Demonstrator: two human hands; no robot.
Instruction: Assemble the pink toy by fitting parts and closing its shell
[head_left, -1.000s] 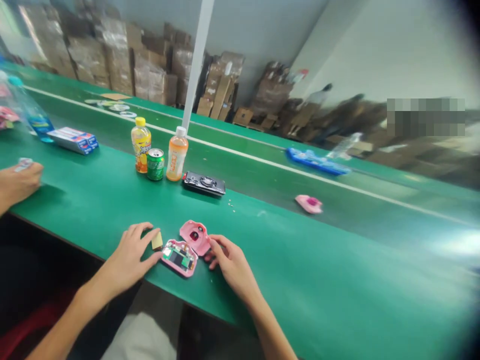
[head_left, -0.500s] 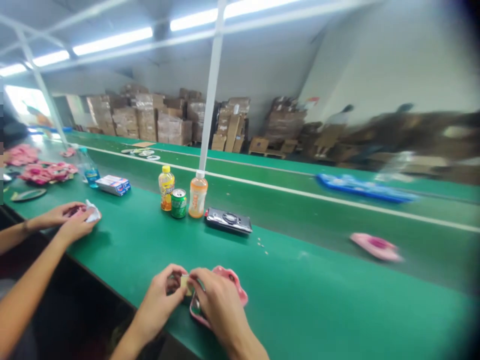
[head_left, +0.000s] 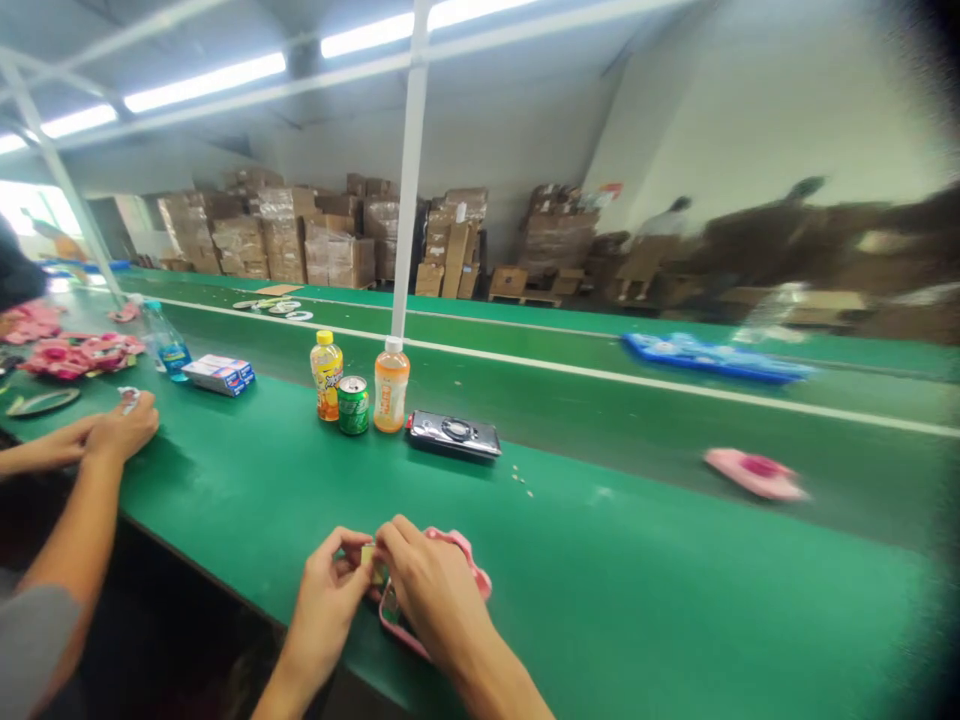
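Pink plastic casing (head_left: 474,572) looks light and thin-walled, best held by its rim; your left hand (head_left: 326,605) pinches a small tan block (head_left: 367,555), with your right hand (head_left: 431,590) pressed close against it.

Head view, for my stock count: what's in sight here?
pink casing: 1, pink, bench front
small block: 1, tan, above casing
juice bottle: 1, yellow, mid-bench
drink bottle: 1, orange, mid-bench
can: 1, green, between bottles
flat device: 1, black, mid-bench
carton: 1, blue-white, left bench
casing pile: several, pink, far left
belt casing: 1, pink, on belt
blue item: 1, blue, on belt
cardboard boxes: many, brown, back wall
co-worker's hands: 2, left bench edge
left hand: 1, on block
right hand: 1, over casing
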